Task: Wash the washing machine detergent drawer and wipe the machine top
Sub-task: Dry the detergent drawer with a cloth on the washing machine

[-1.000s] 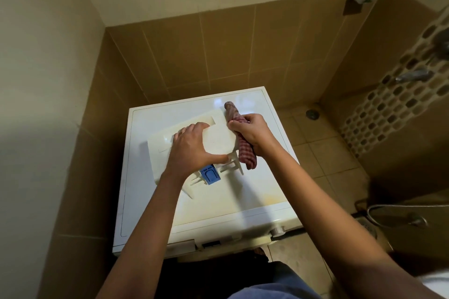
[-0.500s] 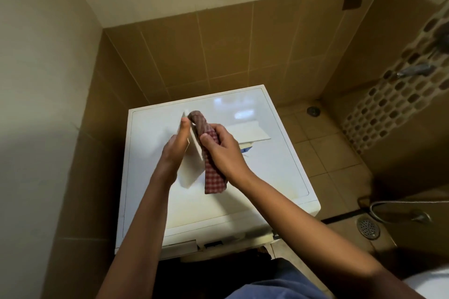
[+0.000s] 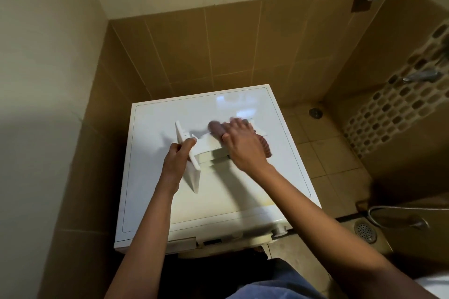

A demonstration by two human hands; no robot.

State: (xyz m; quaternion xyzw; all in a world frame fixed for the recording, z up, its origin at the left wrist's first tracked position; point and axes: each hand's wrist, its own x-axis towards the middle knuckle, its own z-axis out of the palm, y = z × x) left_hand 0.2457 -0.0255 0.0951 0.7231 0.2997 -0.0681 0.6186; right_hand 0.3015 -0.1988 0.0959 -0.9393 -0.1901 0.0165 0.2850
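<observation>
The white detergent drawer (image 3: 206, 150) stands on the white washing machine top (image 3: 155, 201), its front panel on the left and its body reaching right. My left hand (image 3: 178, 160) grips the front panel by its edge. My right hand (image 3: 240, 145) presses a rolled red checked cloth (image 3: 263, 144) against the top of the drawer's body. The hand covers most of the cloth, and motion blurs its far end.
The machine fills a corner between a cream wall on the left and brown tiles behind. To its right lie a tiled floor, a round floor drain (image 3: 364, 232), a metal shower hose (image 3: 401, 211) and wall taps (image 3: 422, 76).
The drawer has been turned so its front panel faces left. My left hand shifted to the panel's edge, and my right hand carried the cloth to the right over the drawer's body.
</observation>
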